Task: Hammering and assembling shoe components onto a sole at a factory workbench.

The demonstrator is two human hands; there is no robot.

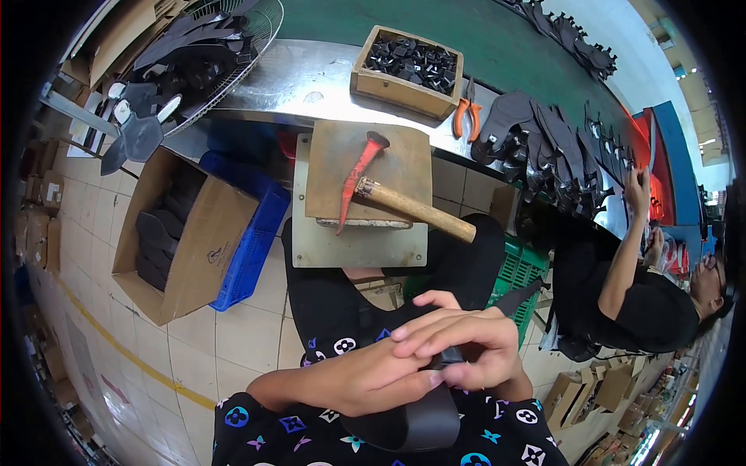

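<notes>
Dark sole-shaped piece (420, 426) is low in front of me, over my patterned clothing (295, 426), between both hands. Left hand (381, 374) and right hand (482, 342) both closed on it, fingers overlapping; small black part (447, 359) shows between the thumbs, grip underneath hidden. Two-handed hold is probably to stop it twisting. Broad rounded end sticks out below the hands, toward my body. Narrow dark tip (519, 297) beyond the right hand may be the same piece, can't confirm.

Hammer (369, 189) lies on the brown board (330, 155), ahead of the hands, untouched, likely parked there for quick reach. Wooden box (400, 97) of black fittings (412, 62) and orange-handled pliers (458, 116) sit side by side on the desk (311, 78), presumably same reason.
</notes>
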